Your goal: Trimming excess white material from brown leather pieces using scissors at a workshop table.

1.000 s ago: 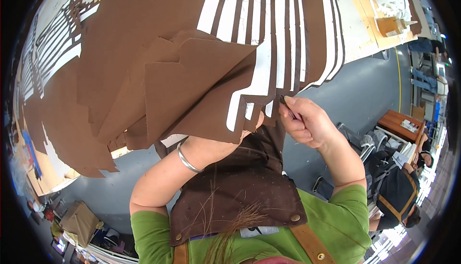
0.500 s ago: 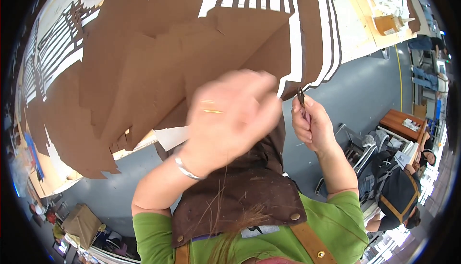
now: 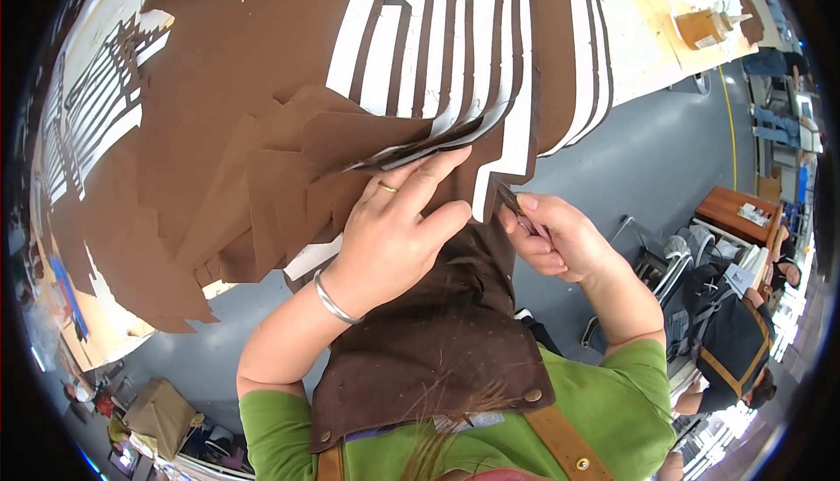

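Note:
My left hand (image 3: 392, 229), wearing a ring and a bangle, reaches onto brown sheets (image 3: 219, 166), fingertips against curled layers with white stripe cutouts (image 3: 390, 61); its thumb and fingers are apart. My right hand (image 3: 551, 238) is closed around small dark snips (image 3: 512, 199) with pinkish handles. The blades lie at the edge of a brown piece bearing a narrow white strip (image 3: 516, 144), just right of my left hand. A brown apron (image 3: 424, 367) hangs beneath the sheets.
A pale worktable (image 3: 652, 65) carries an amber glue bottle (image 3: 702, 30) at the back right. A wooden cabinet (image 3: 731, 214), a metal-framed cart (image 3: 634, 262) and co-workers (image 3: 731, 358) are to the right. A covered box (image 3: 157, 420) sits at lower left.
My left hand, blurred mid-move half a second ago, has shifted left and down. The striped layers are uncovered and curled again. My right hand with the snips has moved slightly left and down.

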`<state>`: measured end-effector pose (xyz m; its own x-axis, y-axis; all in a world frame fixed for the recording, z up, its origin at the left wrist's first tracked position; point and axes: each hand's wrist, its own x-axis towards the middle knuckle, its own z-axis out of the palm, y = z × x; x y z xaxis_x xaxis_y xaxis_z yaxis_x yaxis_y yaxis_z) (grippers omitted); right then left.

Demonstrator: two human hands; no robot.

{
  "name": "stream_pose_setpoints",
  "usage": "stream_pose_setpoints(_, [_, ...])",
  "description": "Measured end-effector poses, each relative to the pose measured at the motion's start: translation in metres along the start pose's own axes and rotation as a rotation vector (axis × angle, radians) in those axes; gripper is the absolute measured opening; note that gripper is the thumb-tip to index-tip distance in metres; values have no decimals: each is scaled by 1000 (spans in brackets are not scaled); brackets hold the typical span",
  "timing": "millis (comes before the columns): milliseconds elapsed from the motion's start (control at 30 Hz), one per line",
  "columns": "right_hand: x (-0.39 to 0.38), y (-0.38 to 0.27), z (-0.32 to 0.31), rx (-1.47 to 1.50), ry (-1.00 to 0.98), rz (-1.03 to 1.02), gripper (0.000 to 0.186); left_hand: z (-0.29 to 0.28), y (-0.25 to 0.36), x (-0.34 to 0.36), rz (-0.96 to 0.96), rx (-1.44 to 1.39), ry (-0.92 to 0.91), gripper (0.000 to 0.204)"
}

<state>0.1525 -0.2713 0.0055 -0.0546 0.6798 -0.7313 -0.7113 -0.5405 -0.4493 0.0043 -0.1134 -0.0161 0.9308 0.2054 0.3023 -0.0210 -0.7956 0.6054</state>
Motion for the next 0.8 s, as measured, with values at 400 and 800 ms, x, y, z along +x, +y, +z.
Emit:
stream_pose_setpoints(400, [8, -3, 7, 7, 54, -32, 30, 1, -2, 0, 49, 17, 33, 11])
stream_pose_setpoints(800, [10, 0, 5, 61, 32, -25, 29, 0, -2, -1, 58, 15, 31, 11])
